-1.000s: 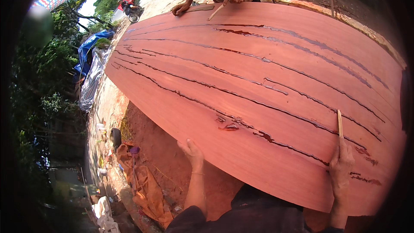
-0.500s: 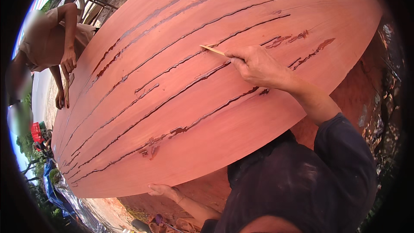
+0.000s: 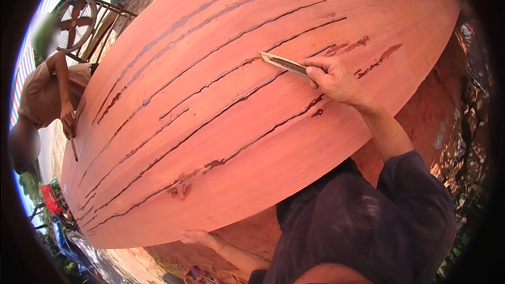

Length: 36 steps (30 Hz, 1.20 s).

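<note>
A large curved reddish-brown surface (image 3: 294,163), like a boat's hull, spreads out before me. Dark paste runs along it in long, roughly parallel lines. My right hand (image 3: 335,80) grips a flat, pale-edged spatula (image 3: 284,64) with a dark, smeared face. The spatula's tip touches one of the paste lines (image 3: 231,73) near the middle of the surface. Low down, my left hand (image 3: 199,237) rests against the near edge of the hull with its fingers stretched out; part of them is hidden by the edge.
At the far left a co-worker's hand (image 3: 68,118) holds a thin stick-like tool (image 3: 73,150) against the hull. Behind that person stand a round fan (image 3: 76,23) and a metal frame. A red crate (image 3: 51,198) and blue sheeting (image 3: 66,244) lie beyond the left end.
My right hand has moved slightly right and down, and the spatula has turned to show its broad face. The co-worker's hands have shifted lower and left. My left hand stays at the edge.
</note>
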Each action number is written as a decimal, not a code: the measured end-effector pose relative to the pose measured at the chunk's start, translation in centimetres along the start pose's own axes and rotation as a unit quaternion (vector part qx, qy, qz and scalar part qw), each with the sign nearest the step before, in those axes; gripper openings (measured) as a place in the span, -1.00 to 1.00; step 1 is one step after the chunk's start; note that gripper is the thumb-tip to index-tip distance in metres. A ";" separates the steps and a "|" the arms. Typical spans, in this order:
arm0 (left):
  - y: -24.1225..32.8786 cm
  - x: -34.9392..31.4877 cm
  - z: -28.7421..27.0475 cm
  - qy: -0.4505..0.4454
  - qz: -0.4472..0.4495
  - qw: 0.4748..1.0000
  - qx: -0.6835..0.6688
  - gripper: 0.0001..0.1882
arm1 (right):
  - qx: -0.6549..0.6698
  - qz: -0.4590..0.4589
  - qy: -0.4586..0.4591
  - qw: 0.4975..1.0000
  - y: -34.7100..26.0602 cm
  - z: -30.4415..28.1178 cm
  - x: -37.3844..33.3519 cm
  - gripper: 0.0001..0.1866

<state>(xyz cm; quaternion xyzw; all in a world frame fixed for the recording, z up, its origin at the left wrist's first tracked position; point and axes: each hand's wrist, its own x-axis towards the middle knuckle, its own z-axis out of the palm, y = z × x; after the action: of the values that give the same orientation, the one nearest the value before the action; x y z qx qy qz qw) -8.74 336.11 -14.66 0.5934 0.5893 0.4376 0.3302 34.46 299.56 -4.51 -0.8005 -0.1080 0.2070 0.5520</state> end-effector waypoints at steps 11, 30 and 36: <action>-0.5 0.2 -0.2 0.010 -0.006 1.000 0.013 -0.33 | -0.050 -0.019 0.019 0.998 1.4 1.2 0.3 -0.68; -0.6 0.6 0.0 0.010 -0.009 1.000 0.027 -0.32 | -0.233 -0.186 0.091 0.950 1.3 5.6 -1.7 -0.62; -0.7 0.7 -0.2 0.009 -0.012 0.999 0.032 -0.32 | -0.210 -0.174 0.076 0.959 1.3 5.7 -1.6 -0.68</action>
<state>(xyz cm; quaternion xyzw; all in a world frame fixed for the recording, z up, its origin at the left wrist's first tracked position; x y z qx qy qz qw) -9.29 336.86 -15.14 0.5927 0.6132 0.4198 0.3105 30.40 303.20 -7.08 -0.8806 -0.2441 0.0193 0.4057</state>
